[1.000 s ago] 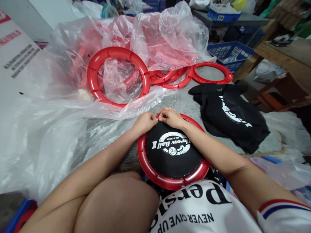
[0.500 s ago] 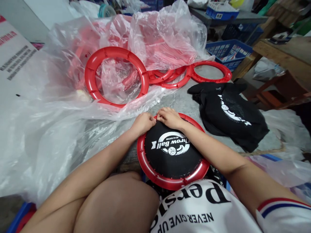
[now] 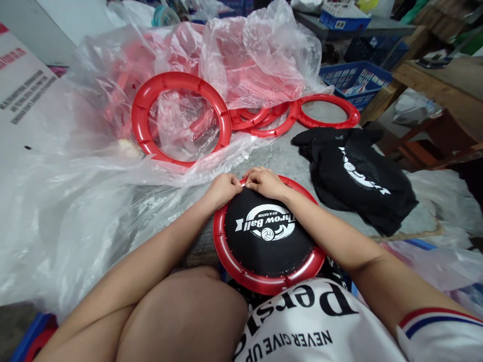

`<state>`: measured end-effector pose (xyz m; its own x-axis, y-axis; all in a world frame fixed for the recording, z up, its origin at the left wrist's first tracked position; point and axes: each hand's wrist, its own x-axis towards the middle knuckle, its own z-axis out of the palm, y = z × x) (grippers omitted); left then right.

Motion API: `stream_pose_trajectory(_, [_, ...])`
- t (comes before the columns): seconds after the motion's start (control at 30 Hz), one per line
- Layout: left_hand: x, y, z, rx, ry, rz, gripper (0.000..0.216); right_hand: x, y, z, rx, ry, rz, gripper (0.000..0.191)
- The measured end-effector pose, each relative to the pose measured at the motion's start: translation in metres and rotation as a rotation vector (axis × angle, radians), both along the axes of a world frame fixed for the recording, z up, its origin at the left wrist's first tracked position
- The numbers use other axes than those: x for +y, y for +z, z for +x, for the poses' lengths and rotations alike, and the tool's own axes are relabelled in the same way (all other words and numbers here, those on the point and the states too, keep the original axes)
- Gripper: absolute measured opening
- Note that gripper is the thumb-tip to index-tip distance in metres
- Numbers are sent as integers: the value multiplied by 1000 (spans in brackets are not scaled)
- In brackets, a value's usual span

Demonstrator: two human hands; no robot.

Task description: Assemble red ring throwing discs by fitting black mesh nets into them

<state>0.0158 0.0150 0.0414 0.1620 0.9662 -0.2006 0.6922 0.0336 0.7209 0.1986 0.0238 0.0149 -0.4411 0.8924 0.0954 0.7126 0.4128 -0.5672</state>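
A round black fabric [image 3: 260, 256] with a white "Throw Ball" print lies inside a red plastic ring [image 3: 231, 269], close against my body. At the ring's far edge, my left hand [image 3: 225, 189] is closed, its thumb and fingertips pinching where the fabric meets the ring. Just to its right, my right hand [image 3: 265, 182] is bent over the same edge, fingers closed on the fabric's border. Their fingertips nearly touch, and the exact pinch is partly hidden. My right forearm covers the fabric's right side.
More red rings [image 3: 181, 79] lie across the table, several inside clear plastic bags [image 3: 264, 55]. A pile of printed black fabric [image 3: 362, 176] sits at the right. Behind it are a blue basket [image 3: 354, 80] and a wooden table [image 3: 445, 83]. A printed carton [image 3: 22, 75] stands left.
The fingers of my right hand have shifted slightly along the far edge. The ring and fabric have stayed almost still.
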Motion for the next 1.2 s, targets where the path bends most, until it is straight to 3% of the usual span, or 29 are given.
stream_pose_trajectory(0.67, [0, 6, 3, 272, -42, 121, 9, -4, 4, -6, -58, -71, -2, 19])
stream_pose_trajectory(0.9, [0, 11, 3, 325, -81, 84, 17, -5, 5, -10, -89, -109, 9, 20])
stream_pose_trajectory(1.2, [7, 8, 1, 340, -132, 38, 10, -4, 5, -11, -60, -165, -4, 12])
